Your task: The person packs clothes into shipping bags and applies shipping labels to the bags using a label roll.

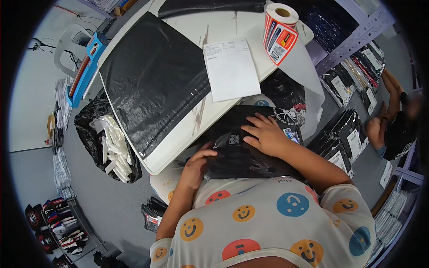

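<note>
A folded black shirt in a clear plastic bag (228,161) lies across my lap, partly under the table edge. A small pale print and part of a white graphic show on it. My right hand (268,136) rests flat on top, fingers spread. At the package's left edge, my left hand (195,166) holds it with curled fingers. On the white table ahead are a large black plastic mailer (154,80) and a printed white paper sheet (232,71), which overlaps the mailer's right side.
A roll of red and white labels (280,33) stands at the table's (156,165) far right. Left on the floor, a black bag (89,123) holds white rolled pieces. Bagged garments (342,143) lie at right, near a seated person (395,120). Shelving (353,40) borders the right.
</note>
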A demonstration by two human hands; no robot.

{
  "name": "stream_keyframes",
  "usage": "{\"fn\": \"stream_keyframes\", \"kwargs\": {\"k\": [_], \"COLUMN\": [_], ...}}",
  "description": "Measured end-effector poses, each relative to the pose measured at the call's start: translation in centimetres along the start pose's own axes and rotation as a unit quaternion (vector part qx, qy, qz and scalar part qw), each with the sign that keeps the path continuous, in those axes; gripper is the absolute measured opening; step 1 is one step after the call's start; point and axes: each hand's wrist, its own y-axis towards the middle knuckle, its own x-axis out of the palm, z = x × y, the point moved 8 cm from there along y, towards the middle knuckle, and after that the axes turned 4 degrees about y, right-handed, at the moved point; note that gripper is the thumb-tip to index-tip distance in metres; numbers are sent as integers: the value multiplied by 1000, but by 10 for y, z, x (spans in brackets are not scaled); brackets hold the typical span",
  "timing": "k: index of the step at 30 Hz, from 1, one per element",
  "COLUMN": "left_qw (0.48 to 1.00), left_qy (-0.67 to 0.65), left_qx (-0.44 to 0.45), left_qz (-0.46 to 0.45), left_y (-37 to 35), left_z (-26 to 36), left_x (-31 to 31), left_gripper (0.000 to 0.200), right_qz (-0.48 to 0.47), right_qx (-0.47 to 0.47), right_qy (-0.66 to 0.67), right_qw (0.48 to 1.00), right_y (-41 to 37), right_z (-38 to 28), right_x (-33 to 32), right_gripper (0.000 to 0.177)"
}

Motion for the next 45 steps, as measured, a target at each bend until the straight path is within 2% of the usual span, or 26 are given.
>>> {"fn": "stream_keyframes", "kwargs": {"k": [3, 4, 7, 9, 10, 11, 13, 15, 16, 19, 22, 24, 26, 28, 30, 37, 45], "left_qw": [993, 987, 999, 998, 998, 997, 997, 997, 997, 997, 996, 996, 997, 997, 997, 998, 999], "left_qy": [-108, -142, -21, -48, -62, -65, -70, -68, -67, -62, -60, -66, -65, -55, -56, -39, -30], "left_qx": [-38, -62, -24, -22, -22, -24, -30, -31, -31, -43, -62, -56, -50, -47, -53, -46, -42], "left_qz": [-15, -29, -8, -18, -23, -22, -20, -19, -20, -20, 1, -5, -11, -16, -11, -7, -12], "left_y": [1, 2, 6, 11, 13, 14, 14, 14, 15, 17, 20, 23, 27, 29, 29, 36, 38], "left_z": [12, 9, 19, 16, 14, 14, 13, 11, 11, 10, 10, 12, 14, 12, 14, 14, 15], "left_x": [18, 22, 32, 32, 32, 32, 32, 31, 30, 28, 29, 32, 32, 31, 32, 33, 35], "left_gripper": [35, 43, 54, 64, 68, 69, 71, 72, 72, 74, 73, 73, 73, 74, 74, 76, 76], "right_qz": [1, 1, 35, 60, 135, 195, 277, 269, 254, 304, 189, 137, 156, 145, 176, 221, 192], "right_qx": [9, 16, 10, -4, -16, 7, 85, 199, 252, 274, 396, 396, 508, 529, 554, 603, 620], "right_qy": [-9, -13, 6, 59, 95, 137, 138, 163, 121, 298, 136, 101, 218, 223, 250, 392, 537], "right_qw": [1000, 1000, 999, 996, 986, 971, 947, 928, 926, 862, 888, 902, 819, 806, 774, 659, 540], "right_y": [7, 9, 15, 22, 25, 28, 32, 24, 16, -2, -32, -44, -81, -110, -136, -156, -149], "right_z": [6, 7, 13, 28, 40, 59, 128, 196, 224, 304, 352, 351, 328, 378, 415, 432, 444], "right_x": [2, 1, -4, -9, -22, -36, -48, -42, -33, 7, 35, 47, 45, 81, 115, 165, 205], "right_gripper": [39, 39, 36, 35, 31, 27, 24, 27, 30, 30, 36, 42, 50, 64, 69, 55, 40]}}
